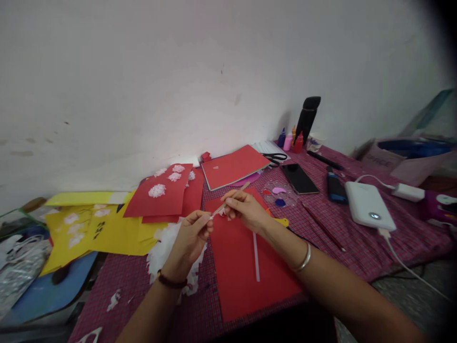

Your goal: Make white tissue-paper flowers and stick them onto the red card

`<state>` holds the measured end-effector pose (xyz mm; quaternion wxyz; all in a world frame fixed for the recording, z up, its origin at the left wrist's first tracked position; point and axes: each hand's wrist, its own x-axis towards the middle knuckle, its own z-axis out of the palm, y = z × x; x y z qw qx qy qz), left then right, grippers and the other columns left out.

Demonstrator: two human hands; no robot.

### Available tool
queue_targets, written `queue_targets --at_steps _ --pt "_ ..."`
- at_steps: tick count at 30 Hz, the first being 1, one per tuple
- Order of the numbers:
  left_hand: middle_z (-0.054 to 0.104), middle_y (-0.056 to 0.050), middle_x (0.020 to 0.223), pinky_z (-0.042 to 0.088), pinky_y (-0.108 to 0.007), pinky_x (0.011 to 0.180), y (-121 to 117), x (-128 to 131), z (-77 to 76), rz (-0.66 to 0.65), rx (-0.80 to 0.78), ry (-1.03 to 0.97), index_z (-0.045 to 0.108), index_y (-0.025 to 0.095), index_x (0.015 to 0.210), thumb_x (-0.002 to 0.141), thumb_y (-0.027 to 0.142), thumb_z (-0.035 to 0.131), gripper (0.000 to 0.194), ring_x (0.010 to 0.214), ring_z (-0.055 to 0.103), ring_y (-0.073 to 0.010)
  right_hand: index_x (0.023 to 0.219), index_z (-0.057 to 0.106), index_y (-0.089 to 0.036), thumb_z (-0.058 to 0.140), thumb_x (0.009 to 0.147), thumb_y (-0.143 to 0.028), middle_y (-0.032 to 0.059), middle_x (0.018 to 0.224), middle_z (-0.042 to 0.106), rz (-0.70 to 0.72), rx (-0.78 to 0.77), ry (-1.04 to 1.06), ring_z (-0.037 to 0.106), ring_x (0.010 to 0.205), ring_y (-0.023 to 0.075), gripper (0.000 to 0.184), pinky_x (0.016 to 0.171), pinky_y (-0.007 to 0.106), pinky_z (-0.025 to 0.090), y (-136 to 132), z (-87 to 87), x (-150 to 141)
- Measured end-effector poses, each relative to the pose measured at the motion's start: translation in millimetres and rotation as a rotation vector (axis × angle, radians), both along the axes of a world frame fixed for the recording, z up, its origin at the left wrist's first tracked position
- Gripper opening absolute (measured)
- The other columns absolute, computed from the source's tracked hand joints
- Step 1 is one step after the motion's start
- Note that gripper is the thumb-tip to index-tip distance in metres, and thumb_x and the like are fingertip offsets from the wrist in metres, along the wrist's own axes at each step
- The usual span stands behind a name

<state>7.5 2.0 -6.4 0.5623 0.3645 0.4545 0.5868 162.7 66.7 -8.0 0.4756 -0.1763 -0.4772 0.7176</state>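
My left hand (191, 233) is closed, thumb and fingertips pinching the end of a small white paper strip (222, 209). My right hand (246, 207) is closed around a thin wooden stick (244, 186), whose far end sticks out above the fingers. The paper lies against the stick between both hands; its exact shape is partly hidden by fingers. Below them a red paper sheet (235, 286) lies flat, with a narrow pale strip (256, 259) on it. White fringed paper (157, 255) is heaped beside and partly behind my left hand.
Red sheets (167, 202) with white paper tufts and yellow sheets (124, 233) overlap at left. Behind are a red-covered pad (232, 166), scissors (274, 157) and paint bottles (288, 142). A paint palette (280, 194), phone (300, 178), pencil (323, 226) and cabled power bank (369, 205) occupy the right.
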Motion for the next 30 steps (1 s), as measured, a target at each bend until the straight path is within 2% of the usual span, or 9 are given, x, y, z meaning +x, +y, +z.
queue_targets --at_steps 3,9,13,15,17,20,24,27,30 --pt "0.06 0.002 0.057 0.039 -0.013 0.046 2 -1 -2.3 -0.027 0.004 -0.042 0.061 0.015 0.069 0.065 0.024 0.071 0.015 0.049 0.053 -0.0052 0.07 0.061 -0.015 0.064 0.074 -0.034 -0.0013 0.057 0.061 -0.096 0.072 -0.069 0.05 0.044 0.0058 0.019 0.046 0.019 0.039 2 -0.9 0" --pt "0.062 0.001 0.06 0.044 -0.018 0.053 -4 2 -5.2 0.108 0.24 0.493 0.064 0.016 0.074 0.071 0.024 0.066 0.008 0.053 0.056 -0.008 0.066 0.057 -0.015 0.064 0.072 -0.04 -0.0028 0.052 0.058 -0.169 0.008 -0.102 0.048 0.04 0.0065 0.027 0.041 0.019 0.038 1 -3.9 -6" --pt "0.057 0.004 0.056 0.037 -0.014 0.043 -2 -2 -1.7 -0.056 0.011 0.142 0.059 0.016 0.073 0.069 0.026 0.068 0.014 0.046 0.05 -0.0054 0.086 0.06 -0.017 0.064 0.074 -0.036 -0.0044 0.056 0.059 -0.043 0.009 -0.022 0.049 0.041 0.0061 0.022 0.043 0.019 0.04 0 -1.3 -1" --pt "0.054 0.005 0.055 0.031 -0.012 0.039 0 -4 -0.7 -0.161 -0.115 -0.048 0.057 0.017 0.077 0.066 0.025 0.07 0.019 0.044 0.047 -0.0036 0.084 0.059 -0.017 0.064 0.074 -0.034 -0.004 0.058 0.059 -0.002 0.023 -0.016 0.05 0.042 0.0057 0.02 0.044 0.018 0.04 2 -1.5 1" --pt "0.054 0.005 0.055 0.031 -0.012 0.039 1 -3 -1.2 -0.187 -0.123 -0.082 0.056 0.017 0.079 0.065 0.024 0.071 0.021 0.044 0.047 -0.0035 0.074 0.056 -0.017 0.065 0.073 -0.035 -0.0037 0.056 0.059 -0.029 0.027 -0.041 0.05 0.042 0.0055 0.021 0.044 0.018 0.039 3 -3.3 1" --pt "0.058 0.003 0.055 0.037 -0.016 0.042 -1 1 -4.6 -0.134 -0.009 0.117 0.054 0.017 0.075 0.068 0.027 0.068 0.018 0.046 0.052 -0.0071 0.064 0.051 -0.016 0.065 0.071 -0.039 -0.0047 0.05 0.056 -0.125 0.015 -0.096 0.047 0.039 0.0054 0.028 0.041 0.017 0.037 5 -6.7 -3" --pt "0.059 0.002 0.059 0.041 -0.021 0.049 -4 3 -7.4 0.038 0.232 0.662 0.059 0.018 0.077 0.076 0.027 0.059 0.009 0.05 0.055 -0.0107 0.064 0.051 -0.017 0.065 0.071 -0.042 -0.0059 0.046 0.053 -0.189 0.004 -0.123 0.044 0.037 0.0053 0.03 0.038 0.017 0.035 3 -6.8 -6" --pt "0.061 0.001 0.064 0.04 -0.023 0.058 0 0 1.6 0.116 0.413 1.014 0.063 0.02 0.081 0.078 0.023 0.055 0.009 0.058 0.056 -0.0121 0.068 0.054 -0.017 0.062 0.073 -0.043 -0.0053 0.05 0.055 -0.161 0.013 -0.082 0.047 0.038 0.0055 0.028 0.039 0.017 0.036 3 -4.4 -5" --pt "0.063 -0.001 0.071 0.04 -0.024 0.065 12 -1 17.9 0.102 0.521 1.161 0.064 0.021 0.082 0.08 0.022 0.053 0.011 0.064 0.057 -0.0141 0.076 0.058 -0.017 0.061 0.075 -0.042 -0.0043 0.055 0.058 -0.152 0.003 -0.036 0.047 0.038 0.0053 0.026 0.04 0.018 0.037 6 -2.4 -1"
